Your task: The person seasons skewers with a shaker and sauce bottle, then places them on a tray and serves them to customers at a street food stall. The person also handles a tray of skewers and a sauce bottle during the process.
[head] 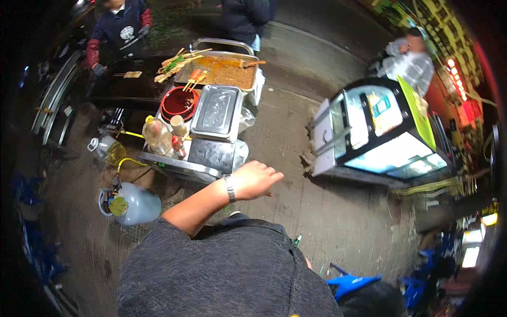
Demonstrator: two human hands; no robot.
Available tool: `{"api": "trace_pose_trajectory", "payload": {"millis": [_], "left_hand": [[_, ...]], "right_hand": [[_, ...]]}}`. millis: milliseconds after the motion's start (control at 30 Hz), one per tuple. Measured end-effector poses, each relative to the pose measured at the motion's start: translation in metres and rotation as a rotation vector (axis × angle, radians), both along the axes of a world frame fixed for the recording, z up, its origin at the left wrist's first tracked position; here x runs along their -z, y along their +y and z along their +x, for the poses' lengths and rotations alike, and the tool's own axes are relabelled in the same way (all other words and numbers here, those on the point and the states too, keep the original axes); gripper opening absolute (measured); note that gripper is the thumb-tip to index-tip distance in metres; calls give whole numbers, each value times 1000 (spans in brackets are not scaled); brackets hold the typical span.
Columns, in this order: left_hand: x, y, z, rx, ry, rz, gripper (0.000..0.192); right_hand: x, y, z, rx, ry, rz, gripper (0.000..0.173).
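My left hand [253, 181], with a metal-banded watch [230, 189] on the wrist, reaches across in front of my body. Its fingers are extended and nothing shows in them; the palm side is hidden. Nearest to it is the front corner of a metal food cart [182, 164]. A black flat surface [212, 153] and a steel pan with a lid [217, 109] lie on the cart. Beside them are a red-rimmed bowl of dark sauce [178, 104], a plastic oil jug [157, 136], a container of sticks [178, 125] and a red-capped bottle [178, 146]. My right hand is out of view.
Skewers [174, 67] rest by a sauce tray [223, 71] with a brush. Left of the cart stand a gas cylinder [140, 204] and another oil jug [109, 149]. A lit display case [380, 130] stands right. An aproned person [122, 27] works behind a dark griddle.
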State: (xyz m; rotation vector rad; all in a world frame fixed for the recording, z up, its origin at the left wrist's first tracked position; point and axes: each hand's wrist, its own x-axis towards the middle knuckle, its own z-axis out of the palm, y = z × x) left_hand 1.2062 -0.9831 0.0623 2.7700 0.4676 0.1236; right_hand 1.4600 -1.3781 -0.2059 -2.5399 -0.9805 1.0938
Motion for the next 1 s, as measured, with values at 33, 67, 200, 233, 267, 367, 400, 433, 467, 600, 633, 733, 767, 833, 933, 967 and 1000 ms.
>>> {"api": "trace_pose_trajectory", "payload": {"millis": [33, 67, 200, 233, 267, 367, 400, 433, 467, 600, 633, 733, 767, 833, 933, 967, 1000], "left_hand": [[0, 11, 19, 21, -53, -20, 53], [1, 22, 33, 46, -71, -67, 54], [18, 54, 76, -167, -32, 18, 53], [23, 59, 85, -253, 46, 12, 54], [26, 63, 95, -334, 101, 1, 54], [33, 72, 116, -521, 207, -55, 54], [34, 75, 123, -557, 199, -69, 53], [36, 78, 128, -594, 188, -89, 52], [37, 82, 132, -621, 170, -100, 52], [44, 117, 140, -759, 101, -182, 52], [46, 130, 140, -810, 148, -180, 51], [55, 175, 136, -937, 204, -146, 46], [59, 192, 132, -957, 198, -133, 46], [64, 226, 126, -1010, 185, -85, 45], [59, 286, 123, -1011, 262, -138, 53], [57, 305, 127, -995, 288, -148, 53], [54, 321, 130, -994, 295, -145, 52]], "right_hand": [[7, 5, 24, 18, 24, -18, 33], [14, 9, 47, 33, 46, -37, 32], [53, 54, 150, -12, 97, -95, 28], [61, 76, 179, -53, 98, -88, 27], [67, 99, 209, -106, 101, -72, 26], [76, 199, 288, -332, 57, 29, 23], [77, 244, 310, -446, 18, 95, 22], [78, 288, 327, -556, -21, 169, 21], [76, 332, 342, -444, 178, 164, 21], [68, 492, 371, -473, 226, 243, 20], [68, 525, 369, -428, 237, 228, 23], [66, 587, 354, -362, 342, 216, 20], [65, 595, 346, -292, 361, 145, 22], [60, 608, 336, -725, 31, 35, 20], [45, 621, 337, -861, 205, 318, 20], [41, 632, 343, -845, 203, 309, 19], [39, 644, 347, -820, 187, 226, 18]]}}
